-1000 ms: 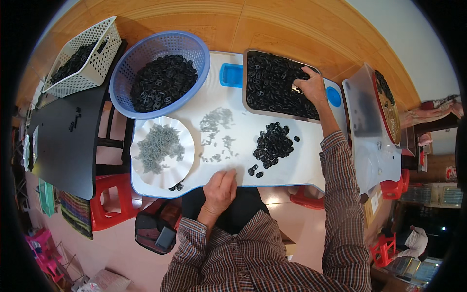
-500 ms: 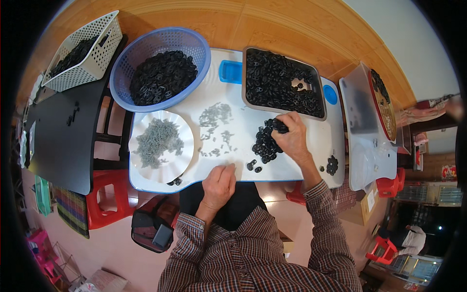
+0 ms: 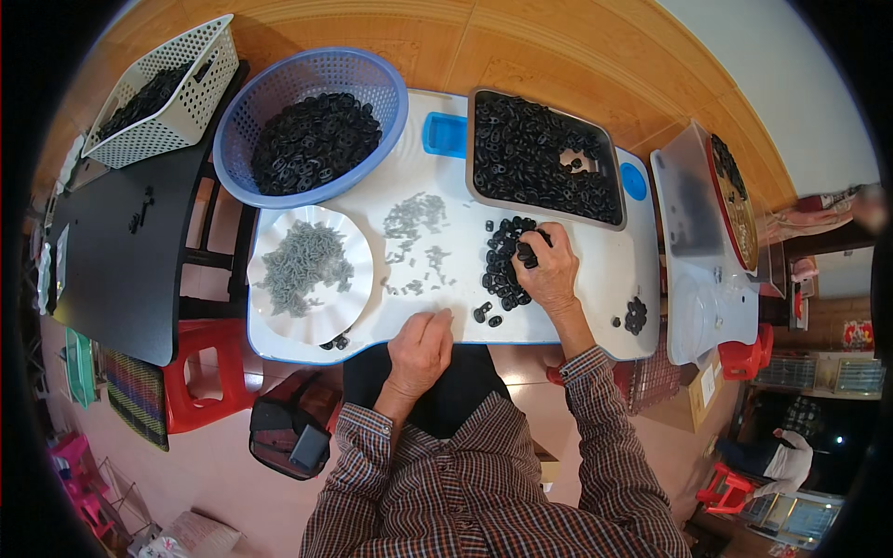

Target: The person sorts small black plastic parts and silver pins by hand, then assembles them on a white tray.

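Note:
My right hand [image 3: 553, 275] is closed over a small bunch of black oval plastic pieces [image 3: 533, 249], at the right side of a loose pile of the same pieces [image 3: 499, 272] on the white table [image 3: 409, 319]. Its fingertips point down into the pile. My left hand [image 3: 420, 353] rests at the table's near edge with its fingers curled together; whatever may be in them is hidden. Beyond that hand, small grey slender pieces [image 3: 415, 216] lie scattered on the tabletop. More of them are heaped on a white fluted plate [image 3: 356, 244] to the left.
A blue perforated basket [image 3: 395, 112] and a metal tray [image 3: 544, 210], both holding black pieces, stand at the back. Between them is a blue tray [image 3: 444, 135]. A cluster of black pieces [image 3: 635, 316] lies far right. At left stand a black table [image 3: 121, 270] and red stool [image 3: 209, 372].
My right hand has come down slightly with black pieces in its grasp, and the pile's upper side has spread a little. My left hand stays where it was.

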### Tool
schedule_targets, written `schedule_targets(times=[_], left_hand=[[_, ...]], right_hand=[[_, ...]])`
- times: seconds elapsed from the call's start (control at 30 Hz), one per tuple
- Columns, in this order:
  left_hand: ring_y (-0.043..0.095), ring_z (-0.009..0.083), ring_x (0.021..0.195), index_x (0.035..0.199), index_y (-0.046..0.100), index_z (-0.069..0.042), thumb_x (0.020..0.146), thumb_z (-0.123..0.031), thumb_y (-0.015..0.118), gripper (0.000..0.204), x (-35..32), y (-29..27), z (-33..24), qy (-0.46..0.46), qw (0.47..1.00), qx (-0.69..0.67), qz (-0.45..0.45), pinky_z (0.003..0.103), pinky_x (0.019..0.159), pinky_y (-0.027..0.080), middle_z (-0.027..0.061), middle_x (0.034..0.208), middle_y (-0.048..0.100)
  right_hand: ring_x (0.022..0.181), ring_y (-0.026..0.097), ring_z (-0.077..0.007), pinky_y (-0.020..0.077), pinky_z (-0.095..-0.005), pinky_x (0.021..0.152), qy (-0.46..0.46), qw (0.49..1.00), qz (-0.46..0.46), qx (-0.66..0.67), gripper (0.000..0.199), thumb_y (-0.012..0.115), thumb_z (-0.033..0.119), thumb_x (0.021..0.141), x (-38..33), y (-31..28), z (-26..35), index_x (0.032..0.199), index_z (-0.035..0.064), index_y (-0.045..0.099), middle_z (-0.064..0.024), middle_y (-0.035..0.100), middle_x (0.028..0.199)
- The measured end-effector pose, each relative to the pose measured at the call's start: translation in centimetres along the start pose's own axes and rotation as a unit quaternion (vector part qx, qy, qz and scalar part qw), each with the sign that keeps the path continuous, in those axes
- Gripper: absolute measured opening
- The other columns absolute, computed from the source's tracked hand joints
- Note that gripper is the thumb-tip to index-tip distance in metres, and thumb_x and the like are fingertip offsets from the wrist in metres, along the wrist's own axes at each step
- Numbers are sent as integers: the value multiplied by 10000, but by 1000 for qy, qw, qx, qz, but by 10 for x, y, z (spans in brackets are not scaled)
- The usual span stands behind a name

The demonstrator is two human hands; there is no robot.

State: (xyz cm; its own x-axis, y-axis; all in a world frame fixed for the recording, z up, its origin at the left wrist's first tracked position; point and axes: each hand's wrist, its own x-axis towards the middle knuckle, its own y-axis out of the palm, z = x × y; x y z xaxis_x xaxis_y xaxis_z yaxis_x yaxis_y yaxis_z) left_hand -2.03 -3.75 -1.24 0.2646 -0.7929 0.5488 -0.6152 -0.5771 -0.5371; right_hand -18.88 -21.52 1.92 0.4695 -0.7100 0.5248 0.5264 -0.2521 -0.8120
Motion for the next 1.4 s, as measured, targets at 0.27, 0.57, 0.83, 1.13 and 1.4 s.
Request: schedule_targets(times=[0.27, 0.57, 0.83, 1.13, 1.4], left_hand=[[610, 260, 706, 979, 635, -20, 713, 19, 680, 273, 1, 0, -1, 2, 1000, 1, -1, 333, 614, 513, 103, 824, 572], [609, 262, 708, 967, 636, -20, 721, 10, 680, 252, 0, 0, -2, 2, 1000, -1, -10, 335, 619, 513, 104, 826, 573], [607, 270, 716, 964, 635, -19, 726, 14, 675, 243, -1, -2, -2, -6, 1000, -18, -9, 336, 616, 511, 108, 816, 568], [602, 275, 661, 938, 633, -17, 752, 41, 669, 198, 0, -2, -5, 2, 999, -35, -33, 345, 572, 498, 112, 781, 582], [605, 299, 752, 1008, 616, -29, 770, -16, 661, 242, -2, -7, -14, -24, 999, -21, 20, 369, 629, 517, 122, 866, 569]], right_hand=[[894, 581, -274, 504, -383, 733, -4, 1000, 28, -3, 276, 730, 97, 620, 3, -5, 0, 887, 93, 661, -81, 588, 1014], [904, 582, -266, 464, -416, 828, 12, 996, 86, -3, 224, 714, 192, 740, 13, -22, 4, 941, 92, 709, -57, 630, 1021], [937, 617, -271, 490, -351, 860, 30, 996, 82, 32, 144, 658, 159, 841, 12, -25, 3, 942, 77, 720, -75, 674, 992], [880, 654, -150, 517, -265, 756, 281, 915, -31, 287, 222, 590, 150, 931, -6, -45, -36, 1066, 0, 681, -97, 687, 1031], [1052, 602, -218, 455, -306, 931, 335, 916, -130, 178, 303, 528, 132, 943, -62, -21, -55, 1204, -6, 595, -141, 634, 1151]])
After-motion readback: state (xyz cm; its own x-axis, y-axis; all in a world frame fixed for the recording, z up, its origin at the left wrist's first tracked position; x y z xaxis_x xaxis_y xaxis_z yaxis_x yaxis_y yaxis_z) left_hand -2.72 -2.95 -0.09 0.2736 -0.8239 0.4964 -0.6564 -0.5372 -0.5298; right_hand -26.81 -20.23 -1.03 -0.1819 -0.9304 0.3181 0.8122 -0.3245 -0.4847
